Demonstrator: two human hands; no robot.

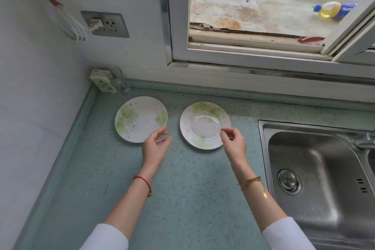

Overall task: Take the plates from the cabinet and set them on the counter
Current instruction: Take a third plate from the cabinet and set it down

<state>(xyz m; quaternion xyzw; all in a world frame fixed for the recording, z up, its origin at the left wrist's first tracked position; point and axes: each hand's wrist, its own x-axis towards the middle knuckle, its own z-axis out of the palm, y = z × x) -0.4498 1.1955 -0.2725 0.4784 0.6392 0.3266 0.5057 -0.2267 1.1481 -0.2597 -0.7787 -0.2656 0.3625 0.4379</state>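
Placing looks finished: left hand (155, 145) spread loosely beside left plate (138, 119), right hand (235, 145) curls at right plate (200, 130), grip unclear; next, withdraw.

On my feed the left plate (140, 117) and right plate (203, 126) lie flat on the counter (182, 189), apart. Left hand (155, 148) hangs loose at its plate's near rim; right hand (234, 144) curls at the other's rim, grip unclear. Sink (316, 168) beside.

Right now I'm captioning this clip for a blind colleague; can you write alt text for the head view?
A left plate and a right plate, both leaf-patterned, lie flat on a blue-green counter, with the left hand and right hand at their near rims. A steel sink lies to the right.
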